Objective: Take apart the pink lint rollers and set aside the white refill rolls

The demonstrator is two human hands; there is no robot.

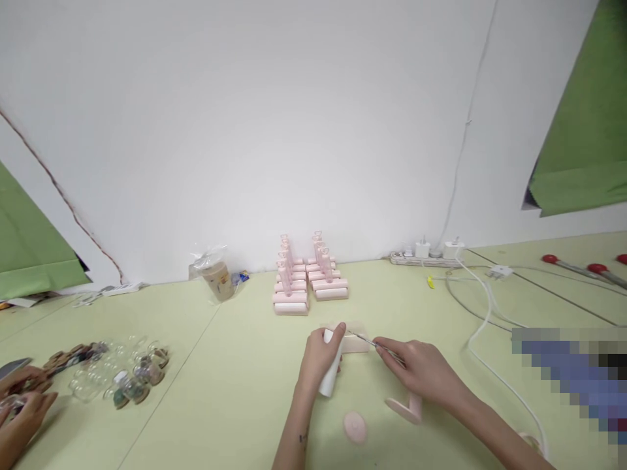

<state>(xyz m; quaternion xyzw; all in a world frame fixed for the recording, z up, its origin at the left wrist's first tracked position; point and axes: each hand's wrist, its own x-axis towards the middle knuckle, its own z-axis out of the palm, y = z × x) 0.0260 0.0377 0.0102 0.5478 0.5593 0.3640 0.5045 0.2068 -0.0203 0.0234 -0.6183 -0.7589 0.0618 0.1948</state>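
Note:
My left hand [321, 362] grips a white roller tube [331, 372], held upright over the pale green table [245, 365]. My right hand [421, 372] pinches a thin metal tool [375, 343] whose tip points left, reaching the top of the tube. Just behind the tube lies a pale pink block [355, 341]. A pink handle piece [406, 409] lies on the table under my right wrist, and a round pink cap [355, 425] lies between my forearms.
Two rows of stacked pink lint rollers [308, 281] stand at the back by the wall. A bagged cup [218, 277] sits to their left. Small glass bottles [117, 375] lie far left near another person's hands [22, 408]. A power strip [424, 258] and white cables [484, 326] run on the right.

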